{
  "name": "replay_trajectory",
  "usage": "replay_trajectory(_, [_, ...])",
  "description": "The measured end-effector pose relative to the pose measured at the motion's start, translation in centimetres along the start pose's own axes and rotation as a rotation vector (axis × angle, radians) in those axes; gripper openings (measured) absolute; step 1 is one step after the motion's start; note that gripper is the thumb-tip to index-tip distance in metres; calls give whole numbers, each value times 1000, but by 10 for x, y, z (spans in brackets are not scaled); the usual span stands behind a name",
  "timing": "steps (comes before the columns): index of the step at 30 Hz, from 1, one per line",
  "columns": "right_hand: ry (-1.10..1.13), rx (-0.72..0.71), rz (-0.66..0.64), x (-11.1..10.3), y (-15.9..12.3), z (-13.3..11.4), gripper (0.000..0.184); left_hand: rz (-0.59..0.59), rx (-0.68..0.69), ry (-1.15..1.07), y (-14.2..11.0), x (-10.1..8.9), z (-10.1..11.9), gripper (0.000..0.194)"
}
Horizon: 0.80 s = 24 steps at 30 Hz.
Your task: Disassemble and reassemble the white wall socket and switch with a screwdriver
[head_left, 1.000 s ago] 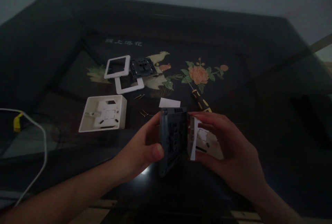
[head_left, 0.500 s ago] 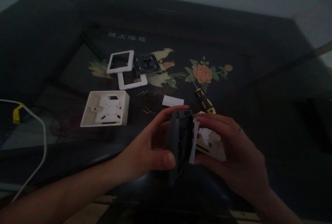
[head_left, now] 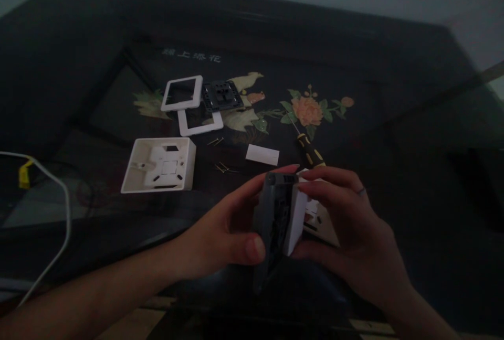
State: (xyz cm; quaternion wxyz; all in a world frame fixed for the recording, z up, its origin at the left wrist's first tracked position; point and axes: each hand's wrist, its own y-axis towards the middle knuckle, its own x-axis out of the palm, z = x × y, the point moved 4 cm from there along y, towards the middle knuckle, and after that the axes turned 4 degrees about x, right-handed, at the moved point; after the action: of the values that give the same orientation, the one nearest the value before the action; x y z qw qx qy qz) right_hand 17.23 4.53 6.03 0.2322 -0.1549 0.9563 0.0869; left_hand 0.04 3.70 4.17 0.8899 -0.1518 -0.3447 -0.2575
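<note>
My left hand [head_left: 228, 235] grips a dark grey switch module [head_left: 271, 224] held on edge above the table's near side, thumb on its face and fingers behind its top. My right hand [head_left: 350, 235] holds a white plastic cover piece [head_left: 297, 219] pressed against the module's right side. Behind my right fingers lies a white mounting box [head_left: 321, 222], partly hidden.
On the dark glass table [head_left: 394, 135] lie an open white mounting box [head_left: 159, 166], two white frames [head_left: 181, 93], a dark switch insert [head_left: 222, 96], loose screws [head_left: 222, 167], a white strip [head_left: 262, 155] and a yellow-black screwdriver [head_left: 311, 155]. A white cable [head_left: 59, 224] curves at the left.
The white cover piece in my right hand has closed the gap and now sits against the grey module; both hands drew slightly together.
</note>
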Motion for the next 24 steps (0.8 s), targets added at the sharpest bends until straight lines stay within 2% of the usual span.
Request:
replay_trajectory(3, [221,91,-25,4,-1,4,53,-33,8,5,-2,1,0,70])
replay_trajectory(6, [429,145,-72,10,0,6,51,-4,-12,-6,-4,1,-1,51])
replay_trajectory(8, [502,152,-89,13,1,6,49,16,-32,-43,-4,2,-2,37])
replay_trajectory(10, [523,161,-74,15,3,6,46,31,-51,-101,-5,3,-3,34])
replay_trajectory(14, [516,196,-21,16,3,5,44,60,-92,-175,-8,3,-7,53])
replay_trajectory(20, [538,230,-56,21,1,3,48,78,-75,112,-9,-1,-10,82])
replay_trajectory(24, [608,239,-83,26,0,2,46,123,-25,234,-7,-2,-10,79])
